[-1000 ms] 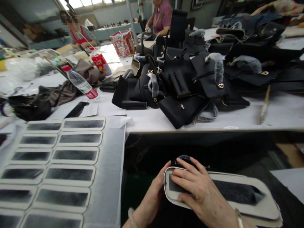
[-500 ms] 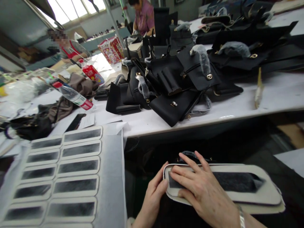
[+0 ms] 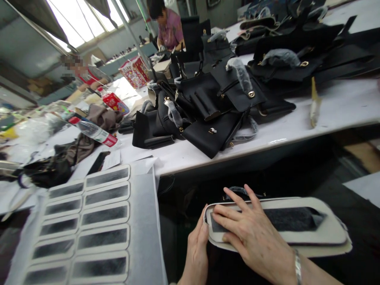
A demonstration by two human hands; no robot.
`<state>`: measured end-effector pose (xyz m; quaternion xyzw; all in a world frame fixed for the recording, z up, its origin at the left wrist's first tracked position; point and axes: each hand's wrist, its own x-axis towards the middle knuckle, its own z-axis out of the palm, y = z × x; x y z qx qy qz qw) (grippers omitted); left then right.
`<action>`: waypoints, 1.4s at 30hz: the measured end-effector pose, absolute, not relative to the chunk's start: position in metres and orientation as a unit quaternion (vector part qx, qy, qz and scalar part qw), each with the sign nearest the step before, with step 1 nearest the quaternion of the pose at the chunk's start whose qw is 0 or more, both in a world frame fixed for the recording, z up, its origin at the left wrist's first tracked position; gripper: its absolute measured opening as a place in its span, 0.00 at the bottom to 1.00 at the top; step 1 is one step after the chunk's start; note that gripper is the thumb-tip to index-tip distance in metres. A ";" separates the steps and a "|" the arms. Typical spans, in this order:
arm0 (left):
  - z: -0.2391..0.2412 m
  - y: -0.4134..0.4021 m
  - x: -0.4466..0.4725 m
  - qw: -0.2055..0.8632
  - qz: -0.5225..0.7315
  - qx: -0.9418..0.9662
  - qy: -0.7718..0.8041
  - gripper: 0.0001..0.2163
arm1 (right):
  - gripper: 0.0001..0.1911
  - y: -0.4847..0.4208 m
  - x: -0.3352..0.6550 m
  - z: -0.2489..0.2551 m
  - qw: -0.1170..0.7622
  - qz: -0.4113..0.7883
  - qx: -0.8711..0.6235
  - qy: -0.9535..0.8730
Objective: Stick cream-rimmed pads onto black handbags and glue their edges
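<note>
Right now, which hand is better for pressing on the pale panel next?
Probably the right hand: it lies on top of the pale panel, fingers spread. The left hand is at the panel's left end, against its edge.

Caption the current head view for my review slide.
Left hand holds one end of a cream, round-cornered flat panel with a dark centre; right hand lies spread on it.
</note>
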<state>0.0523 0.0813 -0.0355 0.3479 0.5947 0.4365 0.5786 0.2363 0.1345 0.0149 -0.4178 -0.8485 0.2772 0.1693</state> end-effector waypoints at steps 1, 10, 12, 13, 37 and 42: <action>-0.039 0.081 0.052 0.600 0.439 0.318 0.588 0.26 | 0.19 0.134 0.237 0.015 0.168 0.285 -0.418 -0.846; -0.034 0.081 0.050 0.627 0.414 0.289 0.594 0.30 | 0.17 0.127 0.238 0.008 0.203 0.257 -0.425 -0.844; -0.025 0.080 0.047 0.588 0.390 0.355 0.613 0.25 | 0.18 0.126 0.237 0.004 0.223 0.242 -0.430 -0.841; -0.021 0.079 0.046 0.559 0.378 0.393 0.624 0.23 | 0.19 0.125 0.237 0.003 0.228 0.239 -0.431 -0.840; -0.001 0.089 0.053 0.642 0.392 0.202 0.627 0.25 | 0.17 0.126 0.238 0.011 0.202 0.278 -0.431 -0.834; -0.001 0.089 0.054 0.649 0.383 0.167 0.636 0.25 | 0.19 0.128 0.237 0.008 0.212 0.293 -0.431 -0.827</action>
